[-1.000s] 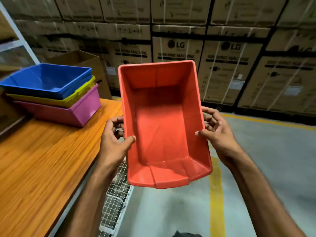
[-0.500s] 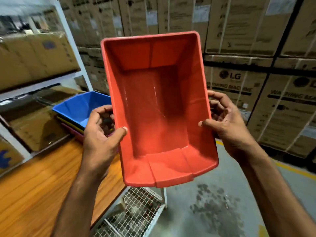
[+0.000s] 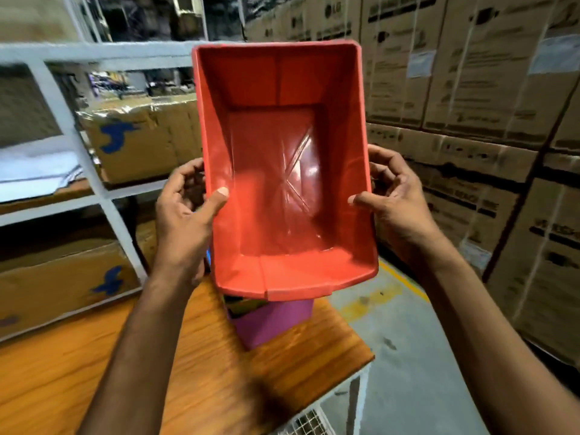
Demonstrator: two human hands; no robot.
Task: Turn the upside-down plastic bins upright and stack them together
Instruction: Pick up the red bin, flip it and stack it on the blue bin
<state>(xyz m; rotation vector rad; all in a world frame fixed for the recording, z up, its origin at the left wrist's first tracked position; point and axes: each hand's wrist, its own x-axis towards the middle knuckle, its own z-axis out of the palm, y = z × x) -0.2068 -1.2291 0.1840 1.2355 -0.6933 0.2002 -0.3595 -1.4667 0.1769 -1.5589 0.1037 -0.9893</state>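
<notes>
Red rectangular plastic bin [image 3: 282, 183], gripped by left hand [image 3: 185, 221] and right hand [image 3: 398, 205], has moved from beside the desk [image 3: 94, 372] to directly above the purple plastic bin [image 3: 276, 321] stack; lowering follows.

left hand [image 3: 185, 221] bare | right hand [image 3: 398, 208] bare | forearms sleeveless

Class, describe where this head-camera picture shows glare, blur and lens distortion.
Head view: glare gleams on the red bin's floor; motion blur smears the cardboard boxes and the wooden table; wide-angle distortion bends the white shelf frame; both forearms stay fairly sharp.
</notes>
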